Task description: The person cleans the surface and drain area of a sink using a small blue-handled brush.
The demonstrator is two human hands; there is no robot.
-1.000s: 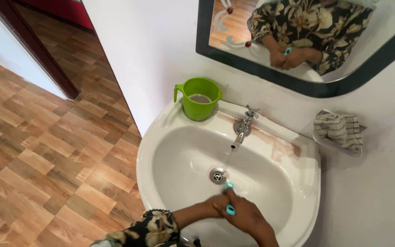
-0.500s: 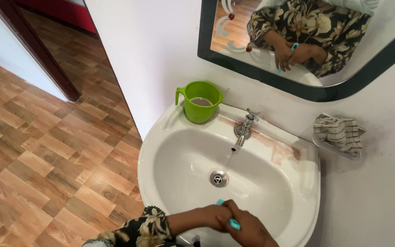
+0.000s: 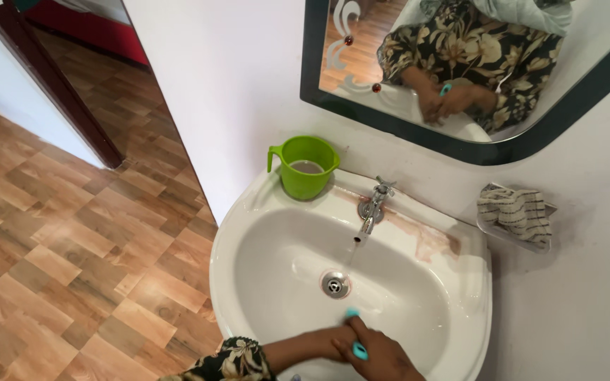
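Observation:
Both my hands meet low over the front of the white washbasin [image 3: 248, 233]. My right hand [image 3: 384, 358] grips a teal toothbrush [image 3: 359, 350], whose far end sticks out past my fingers toward the drain [image 3: 335, 284]. My left hand [image 3: 332, 343], in a dark floral sleeve, is closed against the same brush from the left. A thin stream of water runs from the chrome tap [image 3: 373, 202] into the basin, apart from my hands.
A green plastic mug [image 3: 305, 166] holding some water stands on the basin's back left rim. A striped cloth [image 3: 515, 212] lies in a wall holder at the right. A dark-framed mirror [image 3: 453, 144] hangs above. Wood-pattern floor [image 3: 72, 247] and a doorway lie to the left.
My hands and the brush have drawn back from the drain toward the basin's front edge. The view has tilted a little; water keeps running.

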